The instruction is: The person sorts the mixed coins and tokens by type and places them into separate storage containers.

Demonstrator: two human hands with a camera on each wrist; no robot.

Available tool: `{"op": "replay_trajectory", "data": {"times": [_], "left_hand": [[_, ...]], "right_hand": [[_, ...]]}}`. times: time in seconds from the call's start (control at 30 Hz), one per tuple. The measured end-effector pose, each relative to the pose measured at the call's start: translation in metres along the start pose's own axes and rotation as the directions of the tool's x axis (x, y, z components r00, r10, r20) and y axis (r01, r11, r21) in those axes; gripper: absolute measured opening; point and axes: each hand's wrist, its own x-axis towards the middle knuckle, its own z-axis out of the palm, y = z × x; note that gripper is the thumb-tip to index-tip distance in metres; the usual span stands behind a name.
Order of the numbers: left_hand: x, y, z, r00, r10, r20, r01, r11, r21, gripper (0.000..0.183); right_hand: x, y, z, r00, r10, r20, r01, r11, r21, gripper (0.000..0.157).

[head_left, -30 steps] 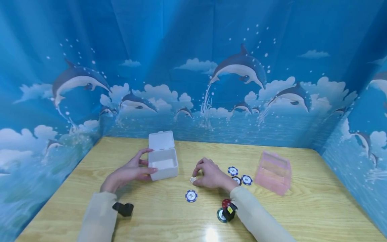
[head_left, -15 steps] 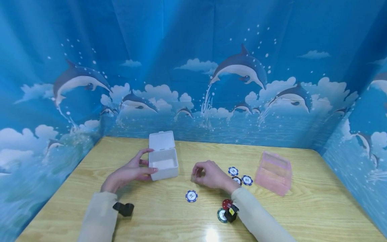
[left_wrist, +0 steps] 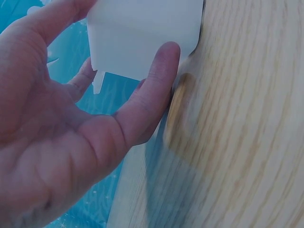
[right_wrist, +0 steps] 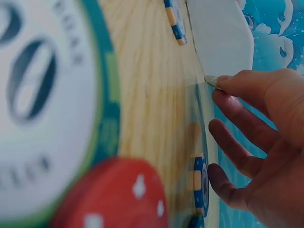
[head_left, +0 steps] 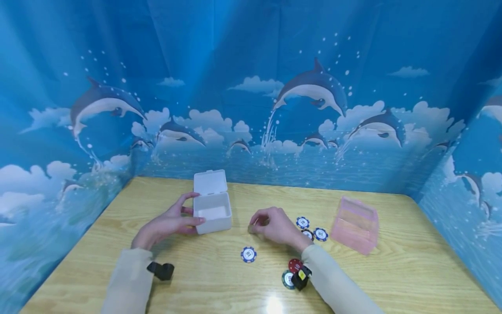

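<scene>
My left hand [head_left: 172, 220] grips a small white plastic box [head_left: 213, 224] by its left side, thumb at the front and index finger toward the hinge. Its lid [head_left: 210, 182] stands raised at the back, and nothing shows inside. In the left wrist view the thumb [left_wrist: 159, 71] lies against the white wall. To the right of the box, my right hand [head_left: 276, 226] pinches a small gold-toned coin [right_wrist: 212, 81] between thumb and index finger, close over the table. The other fingers are spread. A blue-edged poker chip [head_left: 249, 254] marked 10 lies just in front of this hand.
Two blue-edged chips [head_left: 320, 234] and a dark-edged chip [head_left: 307, 234] lie right of the right wrist. A red chip [head_left: 295, 265] and a green-edged chip [head_left: 288, 279] lie near the right sleeve. A pink translucent box [head_left: 354, 224] stands farther right. A dolphin-print curtain [head_left: 251, 87] borders the table.
The coin, visible on the table at my right fingertips a second ago, is now tilted up in the pinch. My left hand and the white box have not moved.
</scene>
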Motion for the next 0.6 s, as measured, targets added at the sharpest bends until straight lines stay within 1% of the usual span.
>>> {"op": "replay_trajectory", "data": {"times": [0.17,0.27,0.43,0.6], "left_hand": [[-0.001,0.001,0.0,1.0,0.0,-0.001,0.0,1.0,-0.001,0.094],[-0.001,0.001,0.0,1.0,0.009,0.01,-0.009,1.0,-0.001,0.094],[-0.001,0.002,0.0,1.0,0.007,0.011,-0.006,1.0,-0.011,0.094],[-0.001,0.002,0.001,1.0,0.004,0.012,-0.003,1.0,-0.015,0.095]], "right_hand": [[0.002,-0.001,0.001,0.995,0.052,-0.081,-0.045,0.996,0.082,0.009],[0.003,-0.003,0.001,0.99,0.069,-0.121,-0.054,0.99,0.129,0.01],[0.007,-0.008,0.002,0.983,0.099,-0.156,-0.071,0.982,0.177,0.012],[0.012,-0.013,0.004,0.972,0.146,-0.183,-0.092,0.957,0.275,0.016]]}}
